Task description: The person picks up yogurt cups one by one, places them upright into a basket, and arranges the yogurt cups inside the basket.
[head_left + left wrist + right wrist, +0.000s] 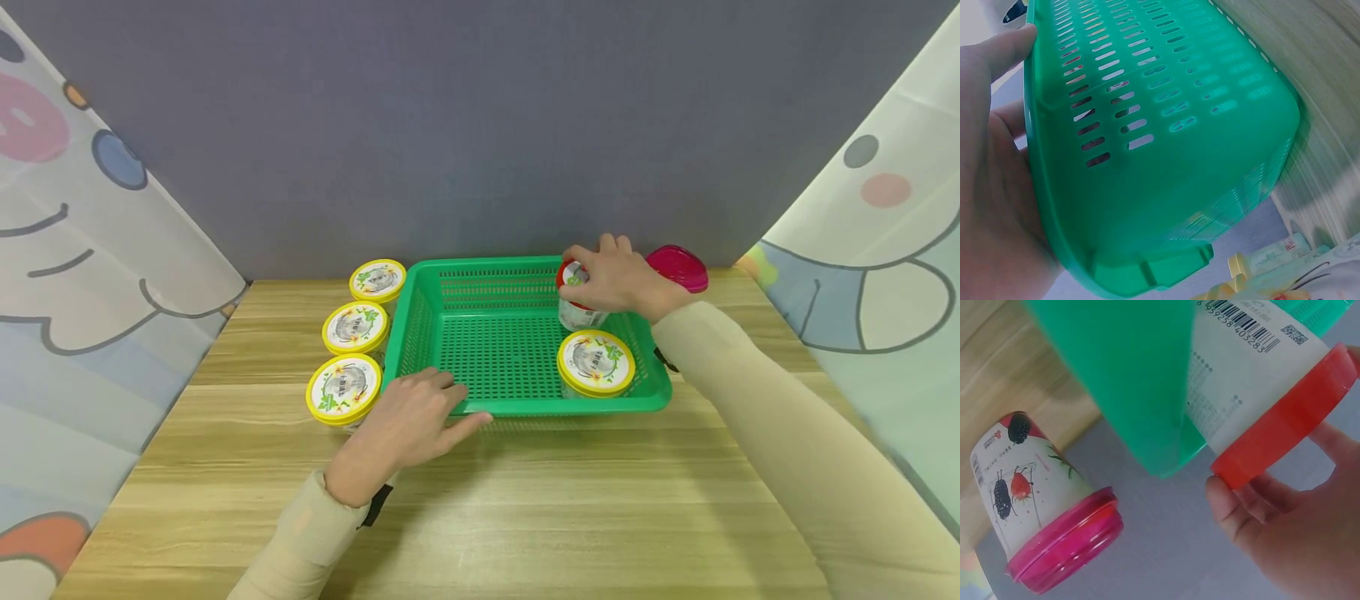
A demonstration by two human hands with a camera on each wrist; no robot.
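Observation:
A green plastic basket (517, 407) lies across the middle of the table. My right hand (618, 279) grips a red-lidded tub (576, 317) by its lid, at the basket's back right corner; the right wrist view shows the fingers around the red lid (1285, 422). In front of that tub, inside the basket, stands a yellow-lidded tub (596, 362). At the basket's front left corner my left hand (408, 417) rests on the rim, thumb along the front outside and fingers over the edge. The left wrist view has this hand (997, 169) beside the green wall.
Three yellow-lidded tubs (345, 387) stand in a row along the basket's left side. Right of the basket, at the back, is a cup with a magenta lid (678, 268), berries printed on its side (1029, 481). A grey wall (480, 133) rises behind the table.

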